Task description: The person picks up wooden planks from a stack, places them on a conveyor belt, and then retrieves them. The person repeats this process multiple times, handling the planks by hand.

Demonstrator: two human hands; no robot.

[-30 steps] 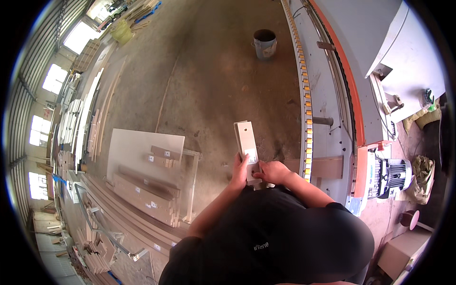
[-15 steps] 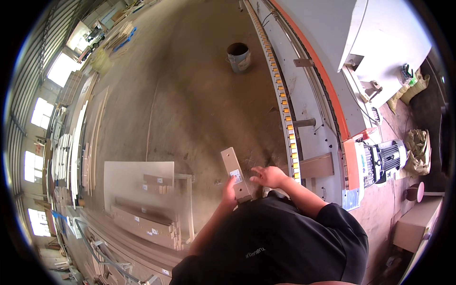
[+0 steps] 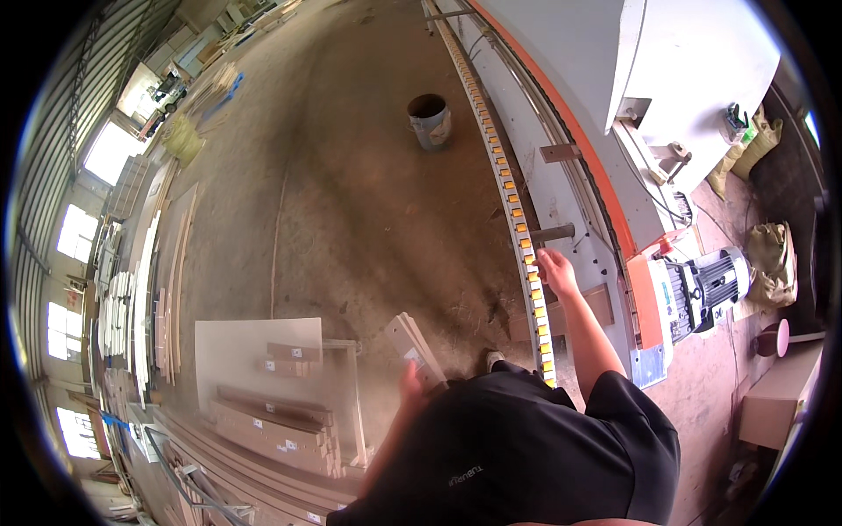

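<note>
Flat, oblong, layered boards [image 3: 412, 341] in left fingers [image 3: 410, 373]; right fingers [image 3: 545, 259], grip unclear, near long yellow-studded rail [image 3: 516, 213].

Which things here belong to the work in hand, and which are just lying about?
Seemingly in use:
- flat rectangular brown wood-like boards, held in the left hand
- long grey rail with yellow rollers, nearest the right hand

Apparently lying about:
- grey-blue cylindrical bucket
- crumpled khaki sack

Two hands [image 3: 559, 273], one grey bucket [image 3: 431, 132] and one large finned motor [image 3: 721, 279] are visible.
</note>
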